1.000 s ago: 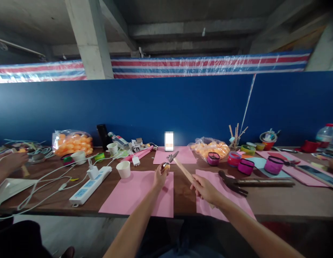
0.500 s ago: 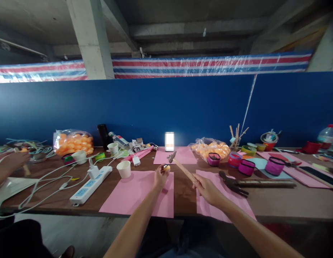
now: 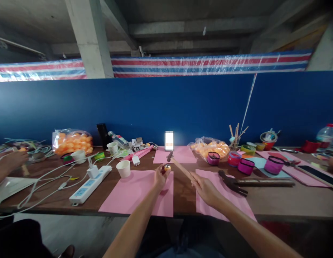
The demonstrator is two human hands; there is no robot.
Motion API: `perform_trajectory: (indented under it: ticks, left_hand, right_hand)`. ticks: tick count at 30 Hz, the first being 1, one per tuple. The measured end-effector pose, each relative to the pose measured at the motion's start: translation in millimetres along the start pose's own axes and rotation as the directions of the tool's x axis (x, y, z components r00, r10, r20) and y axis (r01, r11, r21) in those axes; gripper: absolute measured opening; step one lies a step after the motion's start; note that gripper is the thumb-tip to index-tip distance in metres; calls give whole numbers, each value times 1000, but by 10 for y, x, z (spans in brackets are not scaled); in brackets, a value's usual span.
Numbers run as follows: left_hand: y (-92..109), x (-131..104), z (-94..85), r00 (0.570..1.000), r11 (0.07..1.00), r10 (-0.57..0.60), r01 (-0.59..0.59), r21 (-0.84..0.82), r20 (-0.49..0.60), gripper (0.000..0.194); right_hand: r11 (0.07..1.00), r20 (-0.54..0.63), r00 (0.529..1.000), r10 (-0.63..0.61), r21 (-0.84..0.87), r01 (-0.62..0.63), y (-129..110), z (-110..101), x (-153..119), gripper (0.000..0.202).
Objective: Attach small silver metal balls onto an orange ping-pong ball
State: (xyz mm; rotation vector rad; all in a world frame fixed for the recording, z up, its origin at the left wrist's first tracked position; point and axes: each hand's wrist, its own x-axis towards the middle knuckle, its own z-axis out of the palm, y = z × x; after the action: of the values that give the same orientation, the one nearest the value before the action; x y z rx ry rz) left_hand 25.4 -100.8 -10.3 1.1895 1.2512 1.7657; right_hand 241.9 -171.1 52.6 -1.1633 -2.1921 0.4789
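Note:
My left hand [image 3: 159, 177] is closed on a small orange ball [image 3: 168, 168], with a dark or shiny bit on top that is too small to make out. My right hand [image 3: 205, 186] grips the wooden handle of a small hammer [image 3: 183, 170]. The hammer's dark metal head is just above and beyond the ball, apart from it. Beneath my left hand lies a pink paper sheet [image 3: 136, 193]; another pink sheet [image 3: 222, 200] extends under my right hand.
A claw hammer [image 3: 263, 182] lies to the right. A paper cup [image 3: 124, 168] and power strip [image 3: 88, 186] stand left. Bags of orange balls [image 3: 73, 142], a lit phone [image 3: 169, 141] and purple round containers [image 3: 274, 165] sit farther back. At left is another person's hand [image 3: 13, 165].
The small hammer's head has shifted slightly left and turned, while my right hand moved a little left. My left hand still holds the ball. Part of another person's hand appears at the right edge.

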Motion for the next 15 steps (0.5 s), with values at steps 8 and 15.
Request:
perform_trajectory:
  ticks: [8, 15]
  left_hand:
    - [32, -13, 11, 1000, 999, 6, -7, -33, -19, 37]
    - [63, -27, 16, 999, 998, -9, 7, -63, -33, 34]
  right_hand:
    - [1000, 9, 1000, 1, 19, -1, 2, -27, -16, 34]
    - [1000, 30, 999, -21, 16, 20, 10, -37, -17, 33]
